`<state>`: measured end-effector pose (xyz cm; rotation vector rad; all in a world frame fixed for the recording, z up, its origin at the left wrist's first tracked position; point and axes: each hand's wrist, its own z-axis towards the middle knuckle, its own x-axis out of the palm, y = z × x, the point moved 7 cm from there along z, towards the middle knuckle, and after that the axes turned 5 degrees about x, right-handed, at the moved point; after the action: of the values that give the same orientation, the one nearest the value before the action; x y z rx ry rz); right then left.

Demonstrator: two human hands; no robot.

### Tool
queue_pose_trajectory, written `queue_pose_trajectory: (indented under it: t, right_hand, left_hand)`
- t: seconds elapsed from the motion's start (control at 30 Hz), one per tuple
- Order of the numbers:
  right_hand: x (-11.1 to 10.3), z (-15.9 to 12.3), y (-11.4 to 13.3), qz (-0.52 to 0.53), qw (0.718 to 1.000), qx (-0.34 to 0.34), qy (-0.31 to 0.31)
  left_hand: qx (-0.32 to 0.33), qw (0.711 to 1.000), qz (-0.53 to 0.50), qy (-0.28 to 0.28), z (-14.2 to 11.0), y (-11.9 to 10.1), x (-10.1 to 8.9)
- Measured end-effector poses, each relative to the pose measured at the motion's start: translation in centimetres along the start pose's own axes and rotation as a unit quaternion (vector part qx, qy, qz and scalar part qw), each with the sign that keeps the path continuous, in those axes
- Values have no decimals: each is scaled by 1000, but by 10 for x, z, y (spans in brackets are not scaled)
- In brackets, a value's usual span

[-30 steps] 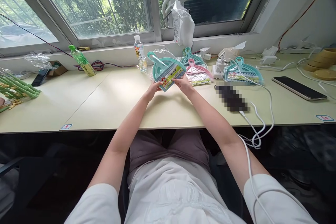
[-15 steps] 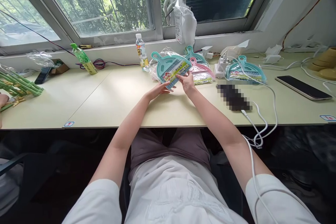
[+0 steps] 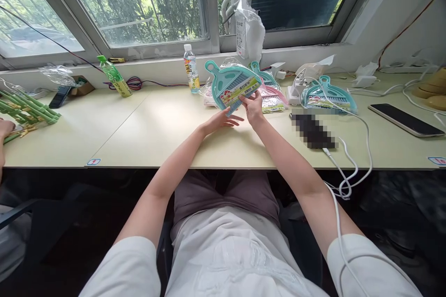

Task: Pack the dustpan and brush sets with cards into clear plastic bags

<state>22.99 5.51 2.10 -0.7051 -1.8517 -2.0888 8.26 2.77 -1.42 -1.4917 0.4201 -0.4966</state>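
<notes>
Holding: turquoise plastic dustpan-and-brush set point(image 3: 232, 84), my right hand point(image 3: 254, 107) pinching its near edge, above pale-yellow wooden-looking desk point(image 3: 163, 132). Changed: my left hand point(image 3: 216, 123), loosened from grip to wide spread; right apparently main support.

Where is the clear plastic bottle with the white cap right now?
In the head view, the bottle stands upright left of centre, at the back of the pale yellow desk, just left of the held teal plastic dustpan.

Both arms point(image 3: 177, 164) outstretched, left hand point(image 3: 219, 122) open with fingers point(image 3: 232, 122) apart, right hand point(image 3: 253, 108) closed in a pinch.
</notes>
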Motion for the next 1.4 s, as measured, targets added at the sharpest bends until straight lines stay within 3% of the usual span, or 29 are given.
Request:
queue_pose_trajectory:
  t: [0.1, 0.23, 0.3, 0.6, 0.87, 1.4]
  right_hand:
    - [1, -3, -1, 2, 1000, 1, -6]
    - [6, -5, -10, -3, 1000, 24, 6]
    - [7, -3, -15, -7, 999, 34, 16]
    - [-3, 14, -27, -10, 998, 46, 35]
    - [-2, 13, -29, -28, 997, 63, 39]
    - [6, 10, -44, -14, 994, 91, 65]
  left_hand:
    - [-12, 1000, -6, -16, 4, 1, -4]
    - [37, 984, -14, -172, 7, -5, -34]
    - [61, 973, -23, -222, 4, -8, -43]
    - [61, 976, -9, -208, 2, -5, -43]
    - [66, 974, 7, -219, 2, -4, -48]
    - [81, 956, -23, -282, -4, -13, -58]
